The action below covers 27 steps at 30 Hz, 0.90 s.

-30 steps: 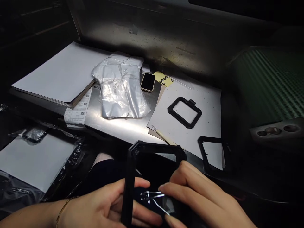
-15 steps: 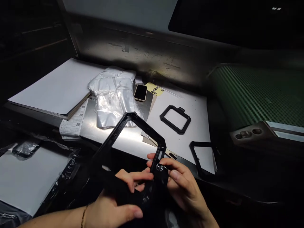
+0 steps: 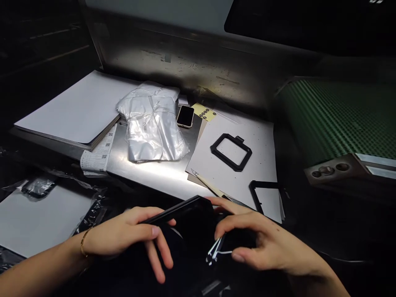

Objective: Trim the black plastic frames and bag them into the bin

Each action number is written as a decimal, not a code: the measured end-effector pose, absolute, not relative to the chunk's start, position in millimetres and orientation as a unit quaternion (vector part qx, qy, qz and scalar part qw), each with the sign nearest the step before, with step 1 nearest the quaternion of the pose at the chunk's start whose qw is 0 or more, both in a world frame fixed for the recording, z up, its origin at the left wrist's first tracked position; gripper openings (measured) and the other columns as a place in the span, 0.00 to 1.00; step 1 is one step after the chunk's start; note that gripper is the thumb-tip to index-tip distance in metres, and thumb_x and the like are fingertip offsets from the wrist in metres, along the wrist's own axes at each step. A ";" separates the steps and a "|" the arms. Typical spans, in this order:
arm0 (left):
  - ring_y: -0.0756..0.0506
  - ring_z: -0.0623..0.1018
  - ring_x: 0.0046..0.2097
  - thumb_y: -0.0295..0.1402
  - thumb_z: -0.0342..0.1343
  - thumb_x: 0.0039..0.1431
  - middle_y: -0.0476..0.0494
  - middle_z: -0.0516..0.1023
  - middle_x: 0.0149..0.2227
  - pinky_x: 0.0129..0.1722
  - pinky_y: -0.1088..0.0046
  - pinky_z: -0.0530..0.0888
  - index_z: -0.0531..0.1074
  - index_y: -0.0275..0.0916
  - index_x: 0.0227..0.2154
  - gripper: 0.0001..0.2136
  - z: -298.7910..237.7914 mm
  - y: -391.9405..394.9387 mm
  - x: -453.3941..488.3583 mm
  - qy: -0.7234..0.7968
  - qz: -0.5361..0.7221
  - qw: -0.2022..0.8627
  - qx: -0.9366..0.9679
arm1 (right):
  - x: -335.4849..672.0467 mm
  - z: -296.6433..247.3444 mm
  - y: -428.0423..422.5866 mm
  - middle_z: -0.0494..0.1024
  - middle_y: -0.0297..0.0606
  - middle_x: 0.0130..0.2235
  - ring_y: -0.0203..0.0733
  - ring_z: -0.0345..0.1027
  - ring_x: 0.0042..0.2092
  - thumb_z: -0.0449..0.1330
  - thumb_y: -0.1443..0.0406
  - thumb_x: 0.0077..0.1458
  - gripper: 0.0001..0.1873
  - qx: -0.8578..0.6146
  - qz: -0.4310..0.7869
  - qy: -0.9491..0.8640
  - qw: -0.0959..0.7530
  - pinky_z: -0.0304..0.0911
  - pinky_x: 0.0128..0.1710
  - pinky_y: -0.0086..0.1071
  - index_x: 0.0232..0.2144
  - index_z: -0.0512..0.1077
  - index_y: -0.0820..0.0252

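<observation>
My left hand and my right hand both grip a large black plastic frame, held almost flat and edge-on low in the view. The left thumb and fingers pinch its left side. The right fingers curl over its right end, next to a small shiny metal tool that lies between thumb and fingers. Beyond my hands, a smaller black frame lies on a white sheet. A third black frame hangs over that sheet's near edge.
A steel table carries a bundle of clear plastic bags, a phone, a yellow sticker sheet, a stack of white boards and a thin knife. At right runs a green conveyor. A bagged white sheet lies at left.
The big frame, upright a second ago and then tilted up to the left, has been laid down nearly flat. My right hand shifted over its right end.
</observation>
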<state>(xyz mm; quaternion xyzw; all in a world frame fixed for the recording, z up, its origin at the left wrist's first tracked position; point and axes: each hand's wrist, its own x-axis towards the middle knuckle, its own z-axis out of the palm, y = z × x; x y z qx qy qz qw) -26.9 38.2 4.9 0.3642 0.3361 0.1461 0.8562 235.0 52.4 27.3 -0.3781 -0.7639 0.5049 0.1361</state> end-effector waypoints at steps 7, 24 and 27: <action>0.42 0.78 0.33 0.33 0.47 0.56 0.48 0.75 0.23 0.41 0.61 0.68 0.55 0.34 0.48 0.17 16.2 7.7 -6.0 0.418 0.289 0.825 0.247 | 199.4 27.3 17.9 0.69 0.36 0.29 0.34 0.66 0.28 0.56 0.69 0.49 0.11 -0.467 0.200 -0.797 0.325 0.66 0.24 0.25 0.38 0.68 0.60; 0.47 0.76 0.30 0.32 0.53 0.52 0.51 0.77 0.23 0.37 0.71 0.70 0.67 0.42 0.39 0.11 12.1 -4.3 -9.1 0.409 0.329 0.795 0.303 | 159.0 8.6 4.3 0.68 0.38 0.21 0.36 0.62 0.23 0.54 0.61 0.51 0.10 -0.412 0.003 -0.847 0.336 0.59 0.17 0.30 0.30 0.72 0.60; 0.47 0.76 0.30 0.31 0.52 0.52 0.51 0.77 0.22 0.37 0.71 0.70 0.66 0.43 0.41 0.12 11.8 -5.1 -9.7 0.428 0.320 0.789 0.305 | 154.7 9.0 7.3 0.68 0.37 0.20 0.35 0.60 0.21 0.55 0.65 0.50 0.08 -0.397 -0.007 -0.847 0.353 0.56 0.16 0.29 0.31 0.72 0.62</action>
